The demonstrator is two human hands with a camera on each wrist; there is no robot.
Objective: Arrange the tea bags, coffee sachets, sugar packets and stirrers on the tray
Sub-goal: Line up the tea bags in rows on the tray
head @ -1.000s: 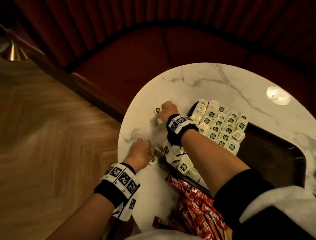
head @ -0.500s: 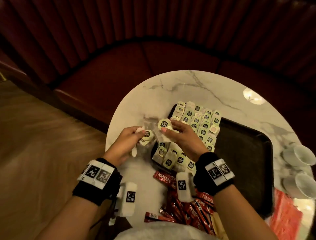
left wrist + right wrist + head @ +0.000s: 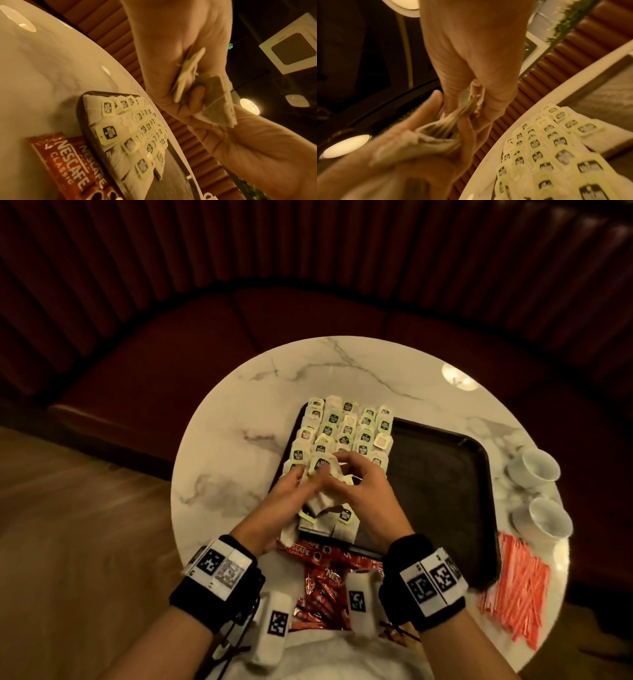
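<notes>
A dark tray (image 3: 445, 491) lies on a round marble table (image 3: 239, 440). Rows of tea bags with pale green tags (image 3: 346, 429) fill its left part. Both hands are together above the tray's near left corner. My left hand (image 3: 301, 477) and right hand (image 3: 346, 470) each pinch a small bunch of tea bags (image 3: 325, 474) between them. In the left wrist view one brown tea bag (image 3: 216, 102) and its tags sit in the left hand's fingers (image 3: 197, 92). In the right wrist view the bunch (image 3: 450, 125) is blurred.
Red Nescafe coffee sachets (image 3: 329, 580) are piled at the table's near edge, below the tray. Red-and-white sticks (image 3: 517, 587) lie right of the tray. Two white cups (image 3: 534, 470) stand at the right edge. The tray's right half is bare. A red bench curves behind.
Both hands left the table surface to the left of the tray, each carrying tea bags. They came together above the tray's near left corner.
</notes>
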